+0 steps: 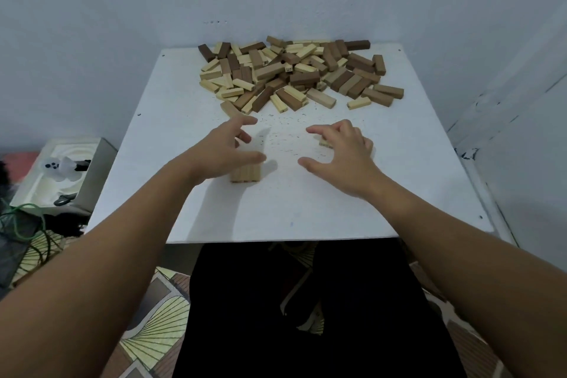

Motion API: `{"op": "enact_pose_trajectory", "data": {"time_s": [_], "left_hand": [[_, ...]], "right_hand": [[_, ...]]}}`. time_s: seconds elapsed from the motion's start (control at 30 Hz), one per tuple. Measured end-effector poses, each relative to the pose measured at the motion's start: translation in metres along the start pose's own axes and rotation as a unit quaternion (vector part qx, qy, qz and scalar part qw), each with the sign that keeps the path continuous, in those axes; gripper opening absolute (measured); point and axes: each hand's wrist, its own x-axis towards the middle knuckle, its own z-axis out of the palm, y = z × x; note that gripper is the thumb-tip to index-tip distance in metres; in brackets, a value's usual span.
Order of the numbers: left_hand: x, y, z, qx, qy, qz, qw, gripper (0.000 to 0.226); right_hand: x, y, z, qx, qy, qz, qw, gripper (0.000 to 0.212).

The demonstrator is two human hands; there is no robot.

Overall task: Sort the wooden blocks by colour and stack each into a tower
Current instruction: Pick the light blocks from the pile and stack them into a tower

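The pale tower's first layer (246, 173) lies under the spread, empty left hand (225, 152); the right hand (340, 152) curls over a pale block (325, 143), grip unclear. Next, probably laying it crosswise; the mixed pile (294, 74) waits beyond.

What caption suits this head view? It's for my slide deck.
Both hands, left and right, hover over pale blocks before an unsorted pile on the white table.
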Motion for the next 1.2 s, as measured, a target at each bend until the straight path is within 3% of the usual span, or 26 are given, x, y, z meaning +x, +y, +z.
{"op": "enact_pose_trajectory", "data": {"time_s": [0.13, 0.23, 0.47, 0.67, 0.77, 0.87, 1.0, 1.2], "left_hand": [[0.021, 0.032, 0.036, 0.077, 0.07, 0.05, 0.993, 0.048], [0.038, 0.056, 0.063, 0.123, 0.063, 0.063, 0.988, 0.042], [0.059, 0.077, 0.094, 0.076, 0.028, 0.043, 0.996, 0.046], [0.064, 0.076, 0.092, 0.029, 0.025, 0.015, 0.999, 0.044], [0.068, 0.079, 0.088, 0.022, 0.019, 0.007, 1.0, 0.065], [0.074, 0.084, 0.083, 0.06, -0.004, 0.014, 0.998, 0.081], [0.081, 0.088, 0.08, 0.077, -0.037, 0.004, 0.996, 0.068], [0.084, 0.08, 0.081, 0.063, -0.045, 0.018, 0.997, 0.06]], "right_hand": [[-0.002, 0.032, -0.019, -0.018, 0.044, 0.055, 0.997, 0.055], [-0.003, 0.052, -0.026, -0.006, 0.038, 0.092, 0.995, 0.062], [0.002, 0.063, -0.028, -0.005, -0.002, 0.111, 0.994, 0.079], [0.005, 0.062, -0.029, 0.0, -0.014, 0.114, 0.993, 0.072], [0.01, 0.063, -0.036, 0.011, -0.031, 0.122, 0.992, 0.068], [0.016, 0.064, -0.047, 0.003, -0.08, 0.117, 0.99, 0.078], [0.025, 0.065, -0.052, -0.013, -0.127, 0.102, 0.987, 0.075], [0.017, 0.065, -0.046, 0.002, -0.064, 0.095, 0.993, 0.059]]}}
